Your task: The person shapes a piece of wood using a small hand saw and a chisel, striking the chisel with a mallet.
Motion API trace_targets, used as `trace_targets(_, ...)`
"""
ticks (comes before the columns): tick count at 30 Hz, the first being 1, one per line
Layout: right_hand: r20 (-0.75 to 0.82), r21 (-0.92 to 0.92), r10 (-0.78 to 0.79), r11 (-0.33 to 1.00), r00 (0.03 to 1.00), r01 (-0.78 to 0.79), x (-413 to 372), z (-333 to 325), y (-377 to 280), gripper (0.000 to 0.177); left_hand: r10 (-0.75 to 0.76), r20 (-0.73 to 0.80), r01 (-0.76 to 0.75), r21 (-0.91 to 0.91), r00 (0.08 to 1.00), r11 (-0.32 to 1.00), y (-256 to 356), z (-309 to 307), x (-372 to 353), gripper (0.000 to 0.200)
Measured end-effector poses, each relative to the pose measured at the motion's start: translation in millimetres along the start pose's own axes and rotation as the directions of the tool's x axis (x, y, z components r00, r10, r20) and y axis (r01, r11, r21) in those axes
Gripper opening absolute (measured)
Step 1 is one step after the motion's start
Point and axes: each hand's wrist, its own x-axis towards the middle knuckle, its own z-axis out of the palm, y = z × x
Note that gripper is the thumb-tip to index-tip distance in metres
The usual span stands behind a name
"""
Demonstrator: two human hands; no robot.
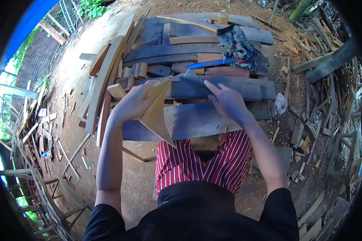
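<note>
My left hand [136,100] is closed on a thin tan sheet [157,114] that looks like sandpaper. Its curved lower edge comes to a point above my left thigh. Just to the right, my right hand [228,100] grips a dark grey sheet [195,81] with a pointed corner, its thumb and fingers pinched on the lower edge. The upper ends of both sheets are close together over the wooden bench [189,120] in front of my knees.
Planks and wood blocks [138,70] lie across the bench. A patterned cloth [237,46] and a blue bar-like tool [211,63] are at its far right. Long boards [108,72] lean along the left side. Scrap wood [334,100] is piled on the right.
</note>
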Motion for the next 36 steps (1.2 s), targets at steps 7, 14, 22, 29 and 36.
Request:
trace_targets(7,-0.36,-0.299,-0.023,0.95,0.933,-0.092,55.4,-21.9,91.6,0.037,-0.135,-0.095,0.146,0.115,0.986,0.983,-21.8,-3.3,-10.2,0.046)
trace_targets(14,-0.179,-0.338,0.138,0.921,0.974,-0.192,81.5,-18.5,136.4,0.038,-0.105,-0.197,0.093,-0.07,0.975,0.993,-30.5,3.5,-22.2,0.044)
trace_targets(22,-0.111,-0.709,-0.161,0.704,0.981,0.035,78.8,-50.4,117.1,0.026,-0.017,-0.217,-0.006,-0.107,0.976,0.994,-43.6,1.2,-22.5,0.043)
trace_targets(29,-0.169,-0.618,-0.077,0.785,0.983,-0.045,41.8,-79.9,55.3,0.034,-0.01,-0.188,-0.012,-0.112,0.982,0.994,-43.2,3.7,-19.4,0.042)
trace_targets(36,-0.163,-0.129,0.206,0.965,0.965,-0.228,63.8,-104.8,68.2,0.037,-0.046,-0.253,0.005,-0.16,0.967,0.987,-42.3,18.2,-29.7,0.041)
